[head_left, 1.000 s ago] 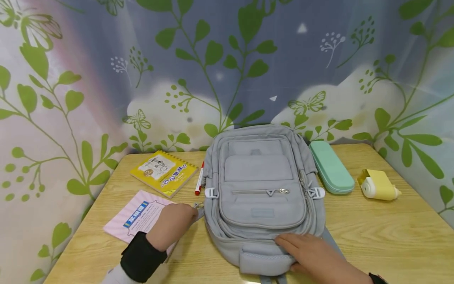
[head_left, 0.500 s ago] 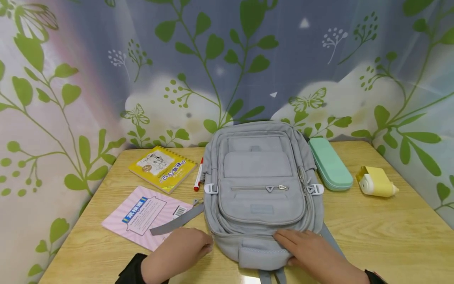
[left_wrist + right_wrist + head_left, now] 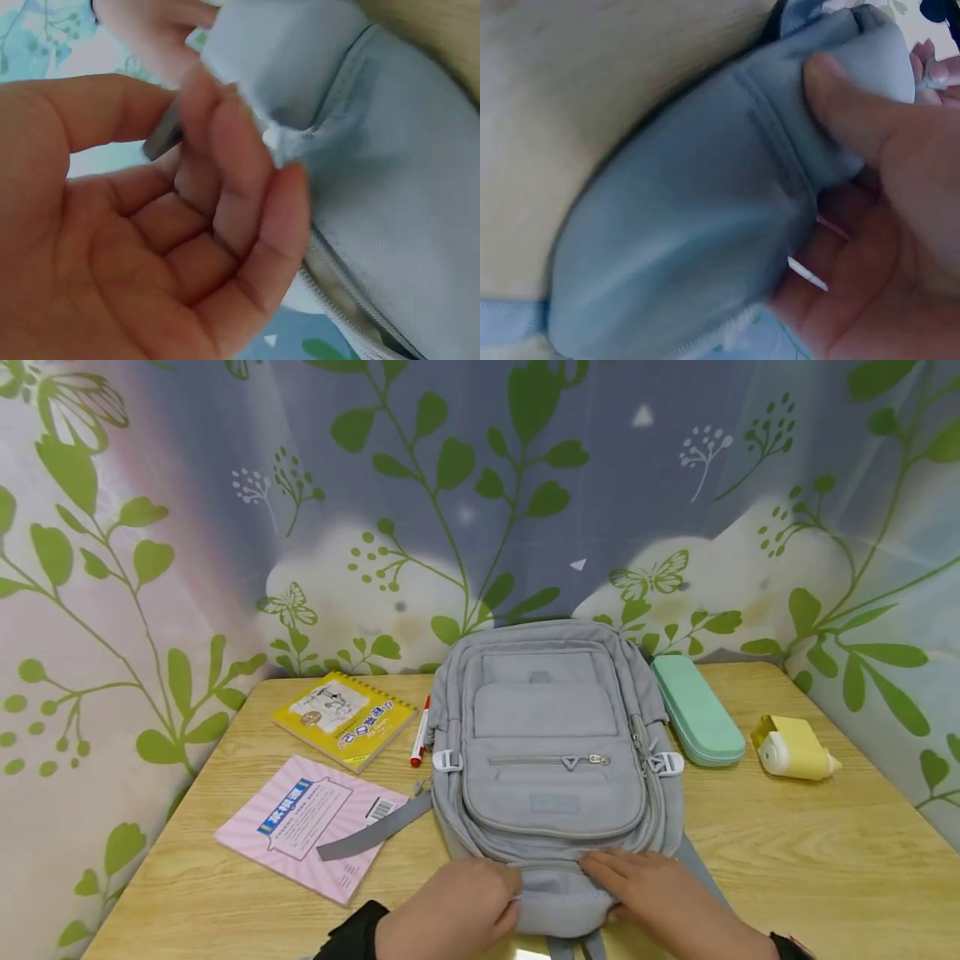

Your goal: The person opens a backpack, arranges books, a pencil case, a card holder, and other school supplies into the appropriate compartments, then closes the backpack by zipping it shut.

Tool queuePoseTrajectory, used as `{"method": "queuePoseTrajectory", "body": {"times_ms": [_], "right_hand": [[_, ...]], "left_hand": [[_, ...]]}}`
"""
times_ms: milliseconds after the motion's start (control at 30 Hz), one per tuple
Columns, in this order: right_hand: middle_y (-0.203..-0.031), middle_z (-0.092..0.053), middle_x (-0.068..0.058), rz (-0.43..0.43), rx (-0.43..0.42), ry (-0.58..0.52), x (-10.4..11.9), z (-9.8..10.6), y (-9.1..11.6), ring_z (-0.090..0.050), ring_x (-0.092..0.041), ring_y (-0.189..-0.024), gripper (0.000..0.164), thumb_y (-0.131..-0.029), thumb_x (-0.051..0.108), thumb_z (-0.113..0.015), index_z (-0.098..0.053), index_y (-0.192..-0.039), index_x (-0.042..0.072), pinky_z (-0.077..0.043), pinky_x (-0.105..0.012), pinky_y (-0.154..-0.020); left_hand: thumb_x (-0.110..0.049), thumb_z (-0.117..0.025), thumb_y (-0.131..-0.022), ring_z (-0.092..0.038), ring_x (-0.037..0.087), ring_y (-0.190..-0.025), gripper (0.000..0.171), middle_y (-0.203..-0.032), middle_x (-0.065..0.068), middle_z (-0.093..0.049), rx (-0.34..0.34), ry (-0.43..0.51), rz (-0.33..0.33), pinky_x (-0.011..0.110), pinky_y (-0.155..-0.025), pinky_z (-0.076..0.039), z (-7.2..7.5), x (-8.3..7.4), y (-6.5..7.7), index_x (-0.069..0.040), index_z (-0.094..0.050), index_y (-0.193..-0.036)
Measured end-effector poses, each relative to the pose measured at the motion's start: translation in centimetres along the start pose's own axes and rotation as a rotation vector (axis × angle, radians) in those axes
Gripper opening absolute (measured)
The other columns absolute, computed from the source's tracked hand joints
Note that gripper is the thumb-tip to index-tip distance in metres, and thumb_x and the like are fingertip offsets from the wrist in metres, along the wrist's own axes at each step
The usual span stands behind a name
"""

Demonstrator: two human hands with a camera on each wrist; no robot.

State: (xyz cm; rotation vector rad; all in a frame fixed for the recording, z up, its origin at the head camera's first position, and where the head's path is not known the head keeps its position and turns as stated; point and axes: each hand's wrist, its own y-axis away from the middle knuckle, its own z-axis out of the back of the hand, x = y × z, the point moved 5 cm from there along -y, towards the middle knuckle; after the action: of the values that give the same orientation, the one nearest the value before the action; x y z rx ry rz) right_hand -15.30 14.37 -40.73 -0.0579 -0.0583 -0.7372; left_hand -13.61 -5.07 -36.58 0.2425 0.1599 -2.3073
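A grey backpack (image 3: 551,760) lies on the wooden table, its padded handle end (image 3: 562,910) towards me. At that end my left hand (image 3: 457,906) pinches a small grey zipper pull (image 3: 163,135) between thumb and index finger; its other fingers curl loosely. In the left wrist view, zipper teeth (image 3: 330,300) run along the edge of the grey fabric beside the hand. My right hand (image 3: 656,893) grips the same end from the right, its thumb (image 3: 829,82) on the padded handle and its other fingers partly hidden beyond the fabric.
To the left lie a pink booklet (image 3: 300,822), a yellow spiral notebook (image 3: 345,718) and a red-and-white marker (image 3: 421,735). A grey strap (image 3: 375,831) crosses the booklet. On the right are a mint-green case (image 3: 697,710) and a yellow bottle-shaped item (image 3: 795,747). A patterned curtain (image 3: 465,510) hangs behind.
My left hand has let go of the grey side strap and moved right along the backpack's near edge to the handle. The strap now lies across the booklet. My right hand stays in place.
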Motion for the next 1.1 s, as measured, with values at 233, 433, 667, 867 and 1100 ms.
{"method": "queuePoseTrajectory", "body": {"times_ms": [233, 433, 667, 867, 1100], "right_hand": [[-0.133, -0.053, 0.002, 0.002, 0.069, -0.182, 1.2, 3.2, -0.8, -0.052, -0.022, -0.12, 0.056, -0.092, 0.054, -0.041, -0.047, -0.135, 0.018, -0.043, -0.045, -0.096], [-0.118, -0.054, 0.007, 0.15, -0.073, -0.11, 4.2, 4.6, -4.4, -0.053, -0.012, -0.104, 0.042, -0.09, 0.041, -0.057, -0.054, -0.128, 0.022, -0.046, -0.029, -0.087], [-0.076, -0.041, 0.013, 0.228, -0.114, -0.318, 6.0, 3.2, -7.6, -0.03, 0.004, -0.067, 0.009, -0.088, 0.026, -0.065, -0.063, -0.096, 0.022, -0.029, -0.011, -0.06], [-0.07, -0.055, 0.013, 0.168, 0.05, -0.621, 5.7, 2.9, -7.9, -0.043, 0.009, -0.06, 0.011, -0.094, 0.02, -0.057, -0.061, -0.084, 0.02, -0.04, -0.012, -0.057], [-0.073, -0.06, 0.01, 0.102, 0.137, -0.786, 4.8, 2.7, -6.9, -0.047, 0.008, -0.058, 0.013, -0.09, 0.029, -0.06, -0.063, -0.088, 0.017, -0.045, -0.015, -0.055]], "left_hand": [[-0.02, -0.054, -0.086, -0.032, 0.003, -0.046, 0.029, -0.052, -0.01, -0.033, -0.063, -0.01, 0.098, 0.018, -0.043, -0.025, 1.0, 0.7, 0.6, -0.018, -0.042, -0.06], [-0.027, -0.055, -0.09, -0.03, 0.002, -0.043, 0.034, -0.049, -0.011, -0.033, -0.114, -0.088, 0.058, 0.018, -0.04, -0.021, 1.4, 0.3, 0.6, -0.02, -0.045, -0.058], [-0.033, -0.056, -0.092, -0.031, -0.001, -0.046, 0.034, -0.051, -0.012, -0.035, -0.266, -0.159, 0.035, 0.015, -0.044, -0.021, 2.5, 0.8, 1.1, -0.022, -0.049, -0.061], [-0.049, -0.053, -0.089, -0.045, -0.006, -0.062, 0.029, -0.068, -0.017, -0.051, -0.252, 0.026, -0.077, 0.01, -0.058, -0.036, 2.5, 2.8, 1.5, -0.024, -0.059, -0.076], [-0.03, -0.073, -0.079, -0.058, 0.007, -0.101, 0.024, -0.107, -0.01, -0.063, -0.231, -0.216, -0.237, 0.026, -0.09, -0.046, -0.5, 4.6, 0.9, -0.02, -0.066, -0.099]]}}
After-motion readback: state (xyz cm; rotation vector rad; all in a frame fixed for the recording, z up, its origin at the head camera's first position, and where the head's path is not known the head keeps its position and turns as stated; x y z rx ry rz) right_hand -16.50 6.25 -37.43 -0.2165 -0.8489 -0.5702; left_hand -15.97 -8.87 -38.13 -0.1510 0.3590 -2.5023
